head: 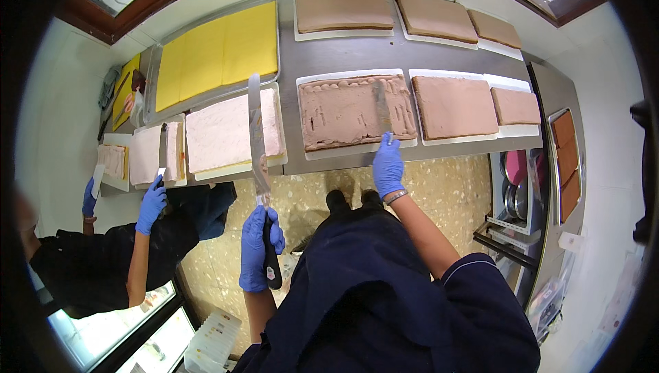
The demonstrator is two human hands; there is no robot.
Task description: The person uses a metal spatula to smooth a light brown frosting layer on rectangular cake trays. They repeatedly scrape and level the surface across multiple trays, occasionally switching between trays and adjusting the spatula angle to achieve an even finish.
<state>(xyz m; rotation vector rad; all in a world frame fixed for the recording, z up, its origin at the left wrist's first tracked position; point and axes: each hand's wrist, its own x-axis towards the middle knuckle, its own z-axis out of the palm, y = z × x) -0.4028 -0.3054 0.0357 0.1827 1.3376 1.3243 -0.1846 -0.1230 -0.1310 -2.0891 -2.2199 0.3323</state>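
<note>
My left hand [260, 249], in a blue glove, grips the black handle of a long icing spatula [256, 131]. Its blade points away from me, smeared with brown cream near the handle. My right hand [388, 167], also gloved, holds a second metal spatula [381, 105] whose blade lies over the right part of a rectangular sheet cake [340, 110] on a white board. Brown cream covers that cake, with rounded dabs along its far edge and uneven marks across the top. A smoother brown-topped cake [453, 107] is to its right.
At the left a co-worker [118, 254] in blue gloves holds spatulas at pale-topped cakes [221, 136]. Yellow sheets [221, 53] fill a clear tray behind. More brown-topped cakes [344, 10] line the back of the metal table [350, 57]. A tray of brown slabs [566, 167] stands far right.
</note>
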